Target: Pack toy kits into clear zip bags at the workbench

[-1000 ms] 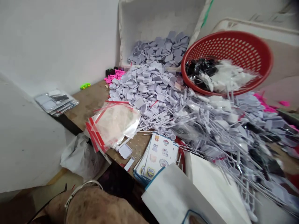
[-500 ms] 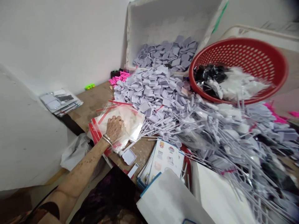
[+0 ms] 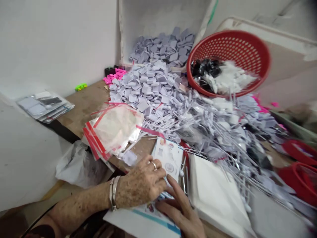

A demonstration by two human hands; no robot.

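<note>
My left hand [image 3: 142, 181], with bracelets and a ring, has its fingers curled closed on a clear plastic bag with a red strip [image 3: 151, 131]. The bag's film spreads over the stack of printed picture cards [image 3: 170, 153] and a small pale tray [image 3: 129, 158]. My right hand [image 3: 182, 210] is beside it, fingers stretched and apart, over a white card with a blue edge [image 3: 128, 219]. Its index fingertip is close to my left fingers. More red-striped clear bags [image 3: 111, 129] lie in a pile to the left.
A heap of pale plastic pieces [image 3: 148, 84] covers the table's back, with long-handled spoons [image 3: 164, 124] in front. A red basket [image 3: 228, 39] holds black and white packets. Behind stands a white box [image 3: 160, 16]. Filled packs [image 3: 46, 104] lie at the left edge.
My left hand has moved right from the bag pile, bringing one bag over the cards. My right hand has come into view. The blue-edged white card now lies lower and further left.
</note>
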